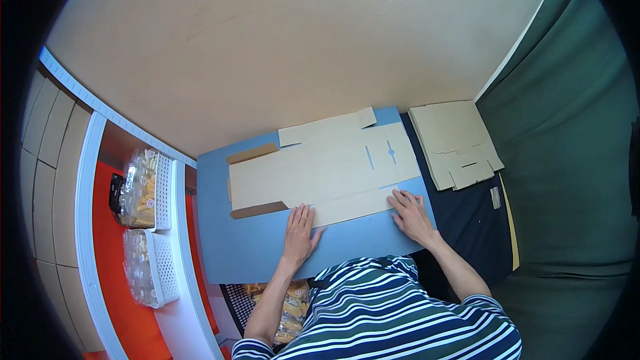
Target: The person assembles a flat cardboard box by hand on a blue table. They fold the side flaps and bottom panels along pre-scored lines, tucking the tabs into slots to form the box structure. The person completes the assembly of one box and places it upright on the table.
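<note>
An unfolded cardboard box blank (320, 170) lies on the blue-grey tabletop (220, 247), its brown side flaps standing partly up at the left end. Slots are cut through its right part. My left hand (301, 230) rests at the near edge, fingers stretched out, beside the left end of the near long flap. Over the right end of that flap, my right hand (411, 217) lies with its fingers spread, the fingertips on the cardboard. Neither hand grips anything.
A stack of flat cardboard blanks (457, 143) lies right of the tabletop on a dark cloth (463, 223), near a small grey object (495, 198). White baskets (163, 267) with clear containers stand on the left shelf. Below the table's near edge sits a dark crate (237, 300) of packaged items. A green curtain (567, 160) hangs right.
</note>
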`<state>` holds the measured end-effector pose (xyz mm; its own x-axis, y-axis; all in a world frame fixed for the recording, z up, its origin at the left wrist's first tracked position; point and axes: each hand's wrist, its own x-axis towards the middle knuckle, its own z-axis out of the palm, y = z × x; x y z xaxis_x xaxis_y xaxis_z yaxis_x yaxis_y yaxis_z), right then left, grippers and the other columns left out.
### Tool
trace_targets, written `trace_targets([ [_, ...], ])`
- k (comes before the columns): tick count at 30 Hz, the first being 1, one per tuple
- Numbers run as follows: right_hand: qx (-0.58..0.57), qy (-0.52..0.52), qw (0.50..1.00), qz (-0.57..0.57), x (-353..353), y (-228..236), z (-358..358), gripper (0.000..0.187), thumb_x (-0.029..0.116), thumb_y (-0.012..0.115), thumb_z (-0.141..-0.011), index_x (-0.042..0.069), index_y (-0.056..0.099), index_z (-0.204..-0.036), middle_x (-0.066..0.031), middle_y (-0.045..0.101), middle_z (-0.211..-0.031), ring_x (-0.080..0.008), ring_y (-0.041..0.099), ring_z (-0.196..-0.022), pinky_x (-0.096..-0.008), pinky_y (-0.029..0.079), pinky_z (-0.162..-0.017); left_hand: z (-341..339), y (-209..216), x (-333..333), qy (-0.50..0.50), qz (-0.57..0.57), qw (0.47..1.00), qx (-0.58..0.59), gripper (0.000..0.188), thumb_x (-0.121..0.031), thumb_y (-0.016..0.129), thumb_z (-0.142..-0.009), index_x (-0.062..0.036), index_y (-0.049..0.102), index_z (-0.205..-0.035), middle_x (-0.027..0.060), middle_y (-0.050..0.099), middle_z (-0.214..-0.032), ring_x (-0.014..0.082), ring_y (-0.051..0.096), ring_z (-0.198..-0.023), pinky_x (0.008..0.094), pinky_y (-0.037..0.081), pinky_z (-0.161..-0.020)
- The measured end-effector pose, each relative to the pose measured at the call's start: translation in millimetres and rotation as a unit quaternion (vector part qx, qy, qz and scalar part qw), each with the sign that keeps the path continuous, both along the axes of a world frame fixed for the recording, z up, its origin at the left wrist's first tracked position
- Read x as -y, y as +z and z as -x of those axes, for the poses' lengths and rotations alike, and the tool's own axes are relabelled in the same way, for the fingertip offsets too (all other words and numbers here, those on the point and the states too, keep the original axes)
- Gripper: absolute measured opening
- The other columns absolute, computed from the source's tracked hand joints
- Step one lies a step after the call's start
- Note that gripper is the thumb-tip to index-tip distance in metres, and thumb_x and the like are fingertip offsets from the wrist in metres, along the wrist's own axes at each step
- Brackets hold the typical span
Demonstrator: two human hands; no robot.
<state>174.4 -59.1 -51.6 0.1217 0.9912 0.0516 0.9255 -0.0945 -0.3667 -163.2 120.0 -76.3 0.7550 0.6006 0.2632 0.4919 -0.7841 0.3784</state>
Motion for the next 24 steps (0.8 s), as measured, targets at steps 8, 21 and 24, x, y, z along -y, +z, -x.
trace_targets([
  [8, 0.034, 0.008, 0.998, -0.054, -20.5, -6.7, -1.7, 0.076, 0.04, 0.087, -0.088, 0.009, 0.061, -0.152, -0.0214, 0.065, -0.141, -0.0416, 0.048, -0.147, -0.0659, 0.025, -0.125, -2.0, -0.5, -10.2, -0.035, -0.059, 0.996, -0.061, 0.063, -0.04, 0.073, -0.102, 0.0052, 0.061, -0.145, 0.0315, 0.063, -0.143, 0.0465, 0.055, -0.141, 0.0566, 0.039, -0.125],
  [21, 0.043, 0.015, 0.999, 0.017, -61.8, 14.9, -17.8, 0.038, 0.037, 0.084, -0.09, 0.003, 0.081, -0.105, -0.0179, 0.072, -0.105, -0.0349, 0.064, -0.12, -0.073, 0.027, -0.121, -14.3, 12.3, -37.5, -0.053, -0.046, 0.996, -0.062, 0.033, -0.026, 0.063, -0.109, 0.002, 0.066, -0.126, 0.0209, 0.074, -0.103, 0.0383, 0.071, -0.102, 0.0505, 0.053, -0.098],
  [24, 0.009, 0.005, 1.0, -0.021, -74.2, 9.8, -25.3, 0.042, 0.042, 0.078, -0.097, 0.002, 0.082, -0.084, -0.0188, 0.072, -0.085, -0.0363, 0.07, -0.098, -0.0697, 0.036, -0.114, -26.0, 16.5, -47.7, -0.002, -0.026, 0.997, -0.067, 0.029, -0.029, 0.065, -0.108, -0.0006, 0.068, -0.111, 0.016, 0.072, -0.083, 0.0368, 0.071, -0.085, 0.0502, 0.053, -0.086],
])
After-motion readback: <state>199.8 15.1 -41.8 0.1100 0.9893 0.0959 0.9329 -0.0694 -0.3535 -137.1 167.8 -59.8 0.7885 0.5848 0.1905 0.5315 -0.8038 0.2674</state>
